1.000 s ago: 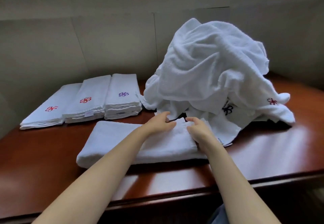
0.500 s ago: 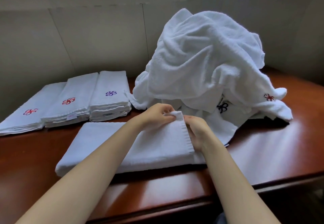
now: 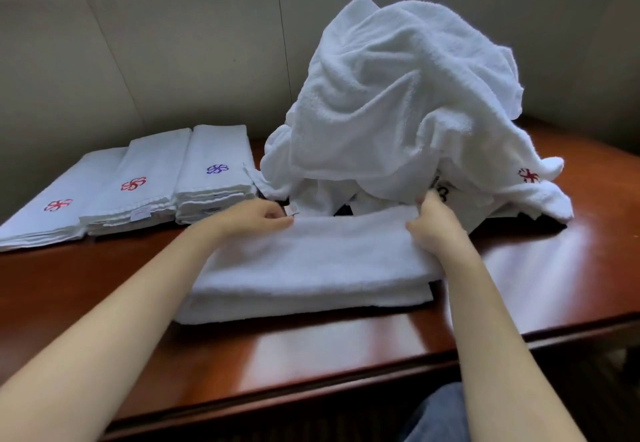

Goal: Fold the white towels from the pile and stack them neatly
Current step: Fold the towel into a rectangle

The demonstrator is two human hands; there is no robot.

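A white towel, folded into a thick, layered rectangle, lies on the reddish wooden table directly under both hands, its long side running left to right. The left hand pinches the far-left corner of the top layer between thumb and curled fingers, beside a small sewn label; the right hand grips the far-right corner, fingers curled over the edge. Just beyond the hands rises the unfolded pile of white towels, heaped high against the wall and touching the far edge of the towel in hand, with a red emblem showing to the right of the right hand and a dark one just above it. Well to the left of the left hand sit three stacks of folded towels, side by side, two marked in red and one in purple. The step under way appears to be squaring off a fold, with the towel close to finished size. The next move likely calls for aligning the corners, smoothing the top layer, then carrying the towel left to a stack without letting its layers slip.
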